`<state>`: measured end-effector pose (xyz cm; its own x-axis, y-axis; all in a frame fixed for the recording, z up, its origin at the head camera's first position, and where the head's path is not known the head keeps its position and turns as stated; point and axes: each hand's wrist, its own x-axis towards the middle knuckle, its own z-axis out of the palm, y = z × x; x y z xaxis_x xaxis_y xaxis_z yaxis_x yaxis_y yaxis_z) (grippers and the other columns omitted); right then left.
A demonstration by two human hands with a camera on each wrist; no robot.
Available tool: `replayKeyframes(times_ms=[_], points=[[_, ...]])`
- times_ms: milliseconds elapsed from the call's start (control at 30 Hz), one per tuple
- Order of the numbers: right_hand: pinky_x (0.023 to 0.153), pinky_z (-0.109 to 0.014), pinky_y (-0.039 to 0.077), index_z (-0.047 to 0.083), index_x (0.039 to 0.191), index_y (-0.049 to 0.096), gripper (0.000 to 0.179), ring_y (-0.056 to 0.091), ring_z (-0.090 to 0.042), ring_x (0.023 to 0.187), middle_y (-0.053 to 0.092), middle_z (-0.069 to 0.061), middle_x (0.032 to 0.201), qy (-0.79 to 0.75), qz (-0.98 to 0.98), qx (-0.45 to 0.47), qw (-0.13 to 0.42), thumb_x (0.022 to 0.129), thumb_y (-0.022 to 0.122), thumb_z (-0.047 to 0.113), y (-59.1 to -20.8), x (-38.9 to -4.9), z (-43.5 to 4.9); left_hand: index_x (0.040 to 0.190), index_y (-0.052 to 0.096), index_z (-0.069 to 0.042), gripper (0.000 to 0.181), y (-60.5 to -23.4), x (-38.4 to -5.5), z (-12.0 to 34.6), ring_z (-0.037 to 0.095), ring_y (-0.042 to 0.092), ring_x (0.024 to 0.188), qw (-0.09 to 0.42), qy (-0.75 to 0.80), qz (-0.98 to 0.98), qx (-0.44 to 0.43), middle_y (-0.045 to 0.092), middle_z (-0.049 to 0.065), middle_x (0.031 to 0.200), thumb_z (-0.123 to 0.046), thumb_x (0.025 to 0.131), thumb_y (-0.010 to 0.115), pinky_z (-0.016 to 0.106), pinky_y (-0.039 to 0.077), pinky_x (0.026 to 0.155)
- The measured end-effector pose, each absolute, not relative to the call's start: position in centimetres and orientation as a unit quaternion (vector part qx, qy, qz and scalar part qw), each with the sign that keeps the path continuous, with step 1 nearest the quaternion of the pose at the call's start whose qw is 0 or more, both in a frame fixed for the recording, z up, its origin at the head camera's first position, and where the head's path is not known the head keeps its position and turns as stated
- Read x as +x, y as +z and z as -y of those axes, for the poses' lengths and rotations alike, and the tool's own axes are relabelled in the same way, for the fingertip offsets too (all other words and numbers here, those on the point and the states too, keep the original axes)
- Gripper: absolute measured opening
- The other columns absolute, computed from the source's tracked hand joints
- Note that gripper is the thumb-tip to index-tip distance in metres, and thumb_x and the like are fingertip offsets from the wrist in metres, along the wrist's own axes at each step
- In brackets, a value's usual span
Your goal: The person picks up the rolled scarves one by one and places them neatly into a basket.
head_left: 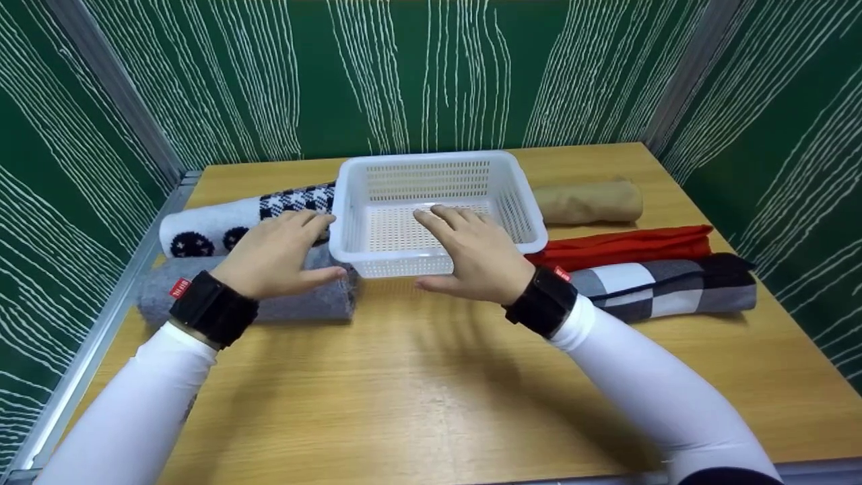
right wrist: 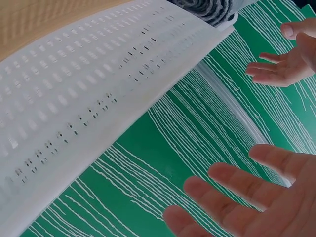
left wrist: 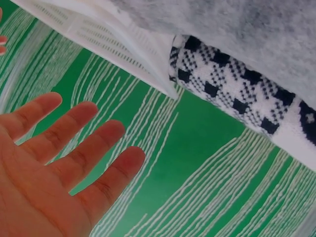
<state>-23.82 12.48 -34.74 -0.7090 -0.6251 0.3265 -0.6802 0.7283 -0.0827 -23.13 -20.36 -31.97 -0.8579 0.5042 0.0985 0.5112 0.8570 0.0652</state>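
Observation:
A white plastic basket with slotted walls stands on the table, and nothing lies inside it. My left hand hovers with spread fingers over the rolled grey cloth, left of the basket. My right hand is held above the basket's front right part, its fingers extended and thumb apart. Both wrist views show each palm holding nothing. Behind the left hand lies a white roll with black patterns; its houndstooth end shows in the left wrist view beside the basket.
Right of the basket lie a tan roll, a red folded cloth and a black, grey and white checked roll. Green walls with white streaks enclose the wooden table at the back and sides.

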Motion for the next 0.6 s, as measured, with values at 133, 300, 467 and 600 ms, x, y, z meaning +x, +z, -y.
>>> replayKeyframes(times_ms=[133,300,467,600], points=[[0.120,-0.063,0.046,0.010,0.165,0.045,0.100,0.056,-0.044,0.144,0.056,-0.022,0.160,0.103,0.917,0.359,0.141,0.089,0.079,0.066,-34.9,-23.8,-12.2,0.159,0.050,-0.004,0.088,-31.7,-22.9,20.8,0.046,0.059,0.139,0.030,-0.043,0.966,-0.254,0.061,0.023,0.150,-0.057,0.095,0.078,0.069,0.047,0.117],[0.119,-0.062,0.047,0.011,0.164,0.045,0.100,0.057,-0.043,0.144,0.056,-0.022,0.159,0.107,0.913,0.366,0.143,0.089,0.080,0.066,-34.8,-23.8,-11.7,0.160,0.049,-0.005,0.087,-31.4,-22.5,21.5,0.047,0.057,0.142,0.024,-0.045,0.967,-0.248,0.060,0.024,0.153,-0.055,0.096,0.078,0.069,0.045,0.118],[0.119,-0.062,0.048,0.011,0.164,0.046,0.099,0.059,-0.043,0.142,0.058,-0.021,0.157,0.094,0.912,0.371,0.147,0.089,0.078,0.067,-34.7,-23.7,-11.2,0.159,0.050,-0.004,0.087,-31.5,-22.4,21.9,0.048,0.059,0.139,0.027,-0.045,0.967,-0.250,0.061,0.025,0.151,-0.055,0.095,0.079,0.070,0.047,0.115],[0.116,-0.063,0.050,0.012,0.164,0.046,0.099,0.060,-0.043,0.141,0.059,-0.021,0.157,0.089,0.912,0.374,0.145,0.089,0.079,0.067,-34.6,-23.6,-10.8,0.159,0.049,-0.002,0.089,-31.5,-22.3,22.2,0.049,0.059,0.139,0.026,-0.041,0.967,-0.251,0.060,0.027,0.151,-0.056,0.095,0.078,0.070,0.047,0.115]])
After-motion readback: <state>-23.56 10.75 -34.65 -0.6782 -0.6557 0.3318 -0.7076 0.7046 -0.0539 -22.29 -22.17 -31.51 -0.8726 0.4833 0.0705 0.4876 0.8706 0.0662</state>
